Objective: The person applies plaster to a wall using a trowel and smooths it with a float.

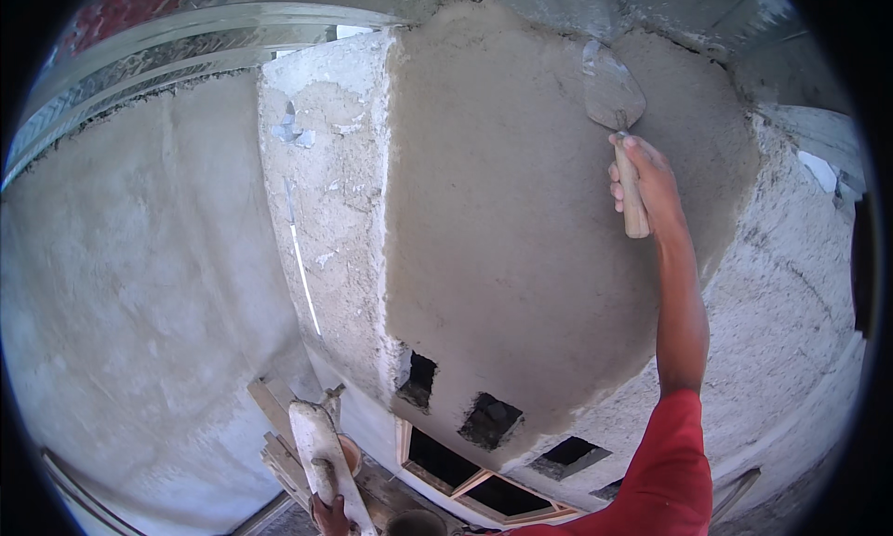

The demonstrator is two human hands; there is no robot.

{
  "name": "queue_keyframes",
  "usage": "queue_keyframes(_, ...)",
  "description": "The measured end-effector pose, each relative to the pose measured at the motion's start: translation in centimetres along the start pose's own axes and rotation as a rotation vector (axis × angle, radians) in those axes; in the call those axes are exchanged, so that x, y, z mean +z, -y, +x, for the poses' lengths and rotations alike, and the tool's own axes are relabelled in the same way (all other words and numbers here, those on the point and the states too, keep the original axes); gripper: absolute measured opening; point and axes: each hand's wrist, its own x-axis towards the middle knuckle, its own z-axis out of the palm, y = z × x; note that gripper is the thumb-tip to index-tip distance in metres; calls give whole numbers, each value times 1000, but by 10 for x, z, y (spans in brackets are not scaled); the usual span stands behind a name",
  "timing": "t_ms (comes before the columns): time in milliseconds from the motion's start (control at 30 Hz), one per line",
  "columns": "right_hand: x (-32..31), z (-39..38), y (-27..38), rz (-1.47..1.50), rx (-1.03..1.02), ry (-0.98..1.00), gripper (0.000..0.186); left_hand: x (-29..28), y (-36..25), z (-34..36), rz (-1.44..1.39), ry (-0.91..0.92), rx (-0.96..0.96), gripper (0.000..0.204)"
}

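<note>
My right hand (648,175) is closed round the wooden handle of a trowel (615,87), its arm in a red sleeve stretched far up. The trowel's broad metal blade lies against or close to the upper part of a wall coated in damp grey plaster (512,192). Low in the view, my left hand (331,515) grips the handle of a long pale plastering float (319,434), which is smeared with mortar. Part of that hand is cut off by the lower edge.
Dark square holes (491,420) open in the wall below the plaster, above a wooden window frame (479,480). Rough pale wall strips flank the plaster on both sides. Wooden planks (279,452) and a bucket (416,523) are below. Corrugated metal sheeting (139,61) runs overhead.
</note>
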Motion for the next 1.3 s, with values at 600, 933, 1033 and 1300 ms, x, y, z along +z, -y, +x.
queue_keyframes(600, -40, -130, -59, -51, -17, 57, 40, 155, -321, 77, -131, 191, 494, 49)
queue_keyframes(933, -174, -225, -67, -254, -159, -213, 54, 298, -598, 56, -1024, 486, 310, 37)
queue_keyframes(1033, -201, -249, -59, -289, -186, -336, 59, 328, -640, 52, -1071, 437, 300, 38)
queue_keyframes(1300, -254, -288, -60, -369, -181, -525, 65, 351, -702, 38, -1179, 403, 250, 52)
